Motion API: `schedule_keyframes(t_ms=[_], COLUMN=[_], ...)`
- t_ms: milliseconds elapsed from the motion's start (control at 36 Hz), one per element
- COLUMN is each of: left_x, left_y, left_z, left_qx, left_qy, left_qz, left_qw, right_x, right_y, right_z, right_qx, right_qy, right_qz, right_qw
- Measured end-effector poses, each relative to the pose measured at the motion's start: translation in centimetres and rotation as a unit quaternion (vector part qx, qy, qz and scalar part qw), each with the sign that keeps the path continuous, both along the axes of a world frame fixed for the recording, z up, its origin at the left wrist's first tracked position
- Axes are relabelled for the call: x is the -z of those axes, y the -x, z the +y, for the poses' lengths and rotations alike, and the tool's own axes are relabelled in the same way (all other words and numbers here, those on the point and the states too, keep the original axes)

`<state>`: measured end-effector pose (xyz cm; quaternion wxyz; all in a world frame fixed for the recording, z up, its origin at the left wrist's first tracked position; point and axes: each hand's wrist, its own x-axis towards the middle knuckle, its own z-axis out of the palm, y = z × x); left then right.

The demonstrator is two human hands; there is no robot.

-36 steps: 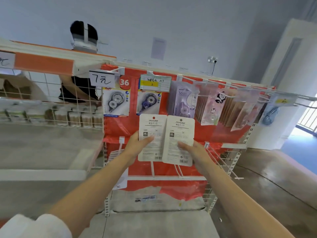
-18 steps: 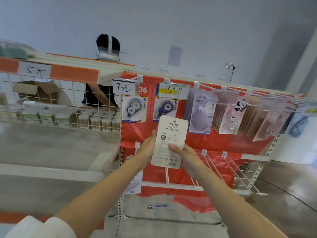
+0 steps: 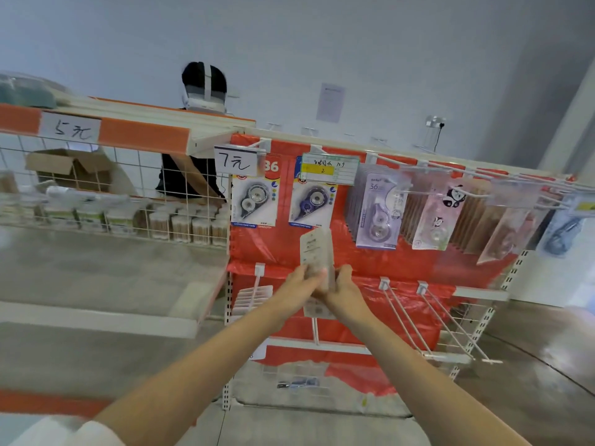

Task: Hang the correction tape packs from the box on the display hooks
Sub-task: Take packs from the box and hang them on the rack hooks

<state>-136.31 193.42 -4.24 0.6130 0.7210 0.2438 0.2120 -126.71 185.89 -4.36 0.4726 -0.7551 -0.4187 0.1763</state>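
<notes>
Both my hands hold a stack of white correction tape packs [image 3: 315, 251] upright, turned nearly edge-on, in front of the red display panel [image 3: 322, 259]. My left hand [image 3: 301, 281] grips the stack's lower left side and my right hand [image 3: 343, 284] grips its lower right. Bare white display hooks [image 3: 402, 312] stick out just right of my hands, and another hook [image 3: 257, 284] carries white packs to the left. The top row holds hung correction tape packs [image 3: 253, 197]. The box is out of view.
A wire-fronted shelf [image 3: 96, 201] with small containers runs along the left. Behind it stands a person [image 3: 199, 130] in dark clothes. More packs [image 3: 376, 210] hang on the top row to the right. A grey floor [image 3: 531, 365] lies at the right.
The two packs, held side by side a second ago, are now stacked together and turned edge-on. My hands have closed in on the stack and dropped slightly; the view shifted left.
</notes>
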Motion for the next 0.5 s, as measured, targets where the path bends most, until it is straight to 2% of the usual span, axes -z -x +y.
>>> schedule_keyframes(t_ms=[111, 222, 389, 500], left_x=[0.1, 0.7, 1.4, 1.4], left_y=[0.3, 0.9, 1.3, 1.7], left_z=[0.6, 2.3, 3.4, 3.3], left_qx=[0.004, -0.034, -0.075, -0.064], left_qy=[0.094, 0.175, 0.172, 0.156], left_qz=[-0.058, -0.112, -0.112, -0.127], left_qw=[0.994, 0.978, 0.976, 0.977], right_x=[-0.3, -0.1, 0.3, 0.3], right_y=[0.4, 0.0, -0.7, -0.9], right_z=[-0.6, -1.1, -0.6, -0.2], right_qx=[-0.079, -0.090, 0.053, 0.076], right_qy=[0.019, 0.020, -0.054, -0.076], right_qz=[-0.042, -0.090, 0.030, 0.147], right_qw=[0.996, 0.992, 0.997, 0.983])
